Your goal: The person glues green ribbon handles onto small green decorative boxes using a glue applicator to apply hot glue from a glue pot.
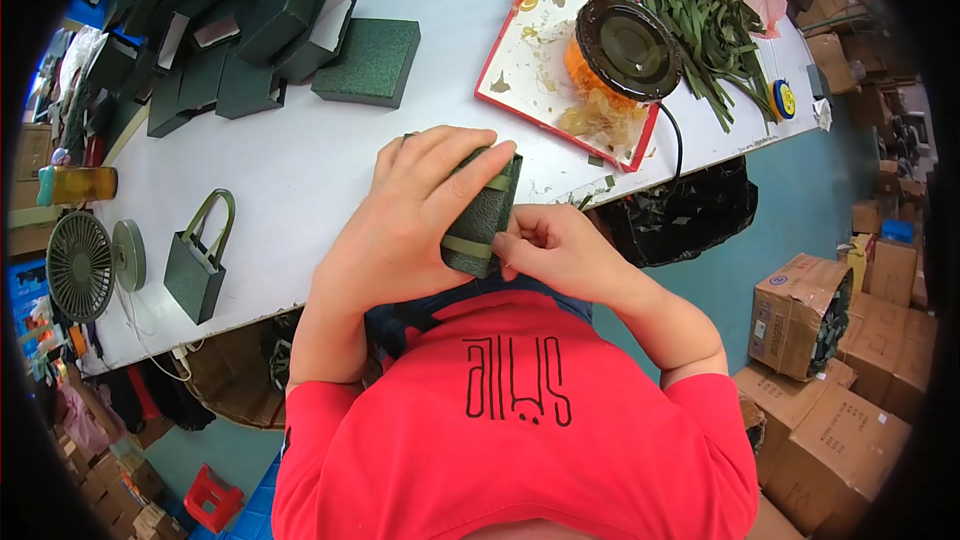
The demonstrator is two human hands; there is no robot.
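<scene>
My left hand (395,225) is wrapped round a small dark green box (482,205) with a textured surface, held tilted over the table's near edge. Two lighter green ribbon bands cross its face, and the fingers cover part of it. At the box's lower right edge, my right hand (560,252) is closed in a pinch where the lower ribbon band (467,246) reaches the side. What lies between those fingertips is hidden. To the left, a small green bag-shaped box (195,275) with a ribbon handle stands on the white table (270,165).
Several dark green boxes (365,65) are piled at the back left. A round black-topped pot (630,45) with a cable sits on a glue-stained red-rimmed tray (530,60). Green ribbon strips (690,0) lie behind it. A fan (80,265) stands left; a black bag (685,215) hangs below the edge.
</scene>
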